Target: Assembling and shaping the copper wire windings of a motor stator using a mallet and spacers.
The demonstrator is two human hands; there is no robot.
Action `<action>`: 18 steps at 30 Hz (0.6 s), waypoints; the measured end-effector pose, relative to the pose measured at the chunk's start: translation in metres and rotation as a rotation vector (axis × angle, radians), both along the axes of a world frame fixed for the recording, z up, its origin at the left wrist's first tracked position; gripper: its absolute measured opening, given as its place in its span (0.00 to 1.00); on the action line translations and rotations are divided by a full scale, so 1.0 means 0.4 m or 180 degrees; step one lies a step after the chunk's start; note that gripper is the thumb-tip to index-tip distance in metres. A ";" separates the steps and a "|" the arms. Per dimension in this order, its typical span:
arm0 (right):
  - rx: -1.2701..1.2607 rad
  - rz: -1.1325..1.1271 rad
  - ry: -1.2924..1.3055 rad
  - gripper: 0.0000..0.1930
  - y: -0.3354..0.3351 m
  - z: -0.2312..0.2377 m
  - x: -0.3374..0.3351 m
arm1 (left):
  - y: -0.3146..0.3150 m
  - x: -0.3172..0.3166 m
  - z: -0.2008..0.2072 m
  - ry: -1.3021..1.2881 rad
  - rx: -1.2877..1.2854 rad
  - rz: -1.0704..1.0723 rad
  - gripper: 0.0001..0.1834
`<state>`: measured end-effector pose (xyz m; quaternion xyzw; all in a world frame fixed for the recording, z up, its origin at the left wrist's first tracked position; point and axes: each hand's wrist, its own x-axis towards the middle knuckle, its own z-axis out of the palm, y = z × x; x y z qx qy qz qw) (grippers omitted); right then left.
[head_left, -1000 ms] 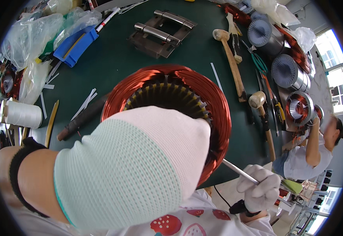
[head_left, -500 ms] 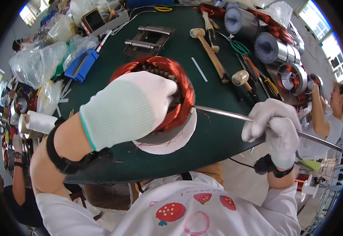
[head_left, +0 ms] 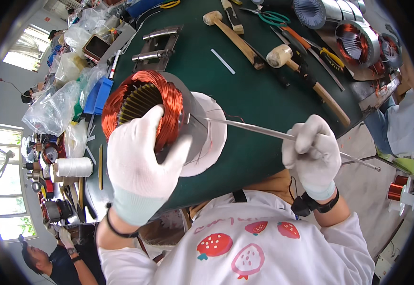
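Observation:
A motor stator point(head_left: 198, 142) with a thick ring of red copper winding point(head_left: 172, 102) leans tilted on a white round pad point(head_left: 218, 128). My left hand point(head_left: 138, 164), in a white glove, grips the near rim of the winding, fingers reaching into the slotted bore and thumb on the outside. What the fingertips touch inside is hidden. In my right hand point(head_left: 315, 154), also gloved, is a long thin metal rod point(head_left: 252, 127). Its far tip is at the stator's outer wall; its other end sticks out past my fist to the right.
Two mallets point(head_left: 279, 56) point(head_left: 212, 19), green-handled scissors point(head_left: 273, 18) and yellow-handled pliers point(head_left: 331, 58) lie toward the far right. More stators point(head_left: 358, 45) stand beyond. A metal fixture point(head_left: 157, 47), blue tray point(head_left: 98, 97) and white thread spool point(head_left: 74, 167) are at left. Co-workers sit on both sides.
The stator has tipped over, its bore now facing left and toward me. My left hand has shifted from over the bore to its near rim. The rod stays in my right hand.

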<state>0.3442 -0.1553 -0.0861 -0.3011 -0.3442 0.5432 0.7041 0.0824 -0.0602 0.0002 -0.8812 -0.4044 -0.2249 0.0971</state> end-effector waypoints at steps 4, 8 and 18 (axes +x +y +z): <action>-0.0075 0.0117 -0.0253 0.12 -0.028 0.013 -0.012 | 0.007 -0.025 -0.035 -0.0501 -0.0107 0.0025 0.25; 0.0073 0.0292 -0.0073 0.13 -0.049 0.011 -0.019 | 0.019 -0.044 0.003 -0.0388 -0.0714 0.0051 0.26; 0.0372 0.0455 -0.0653 0.21 -0.015 0.013 -0.048 | -0.021 -0.024 0.046 0.1175 0.0266 -0.0083 0.25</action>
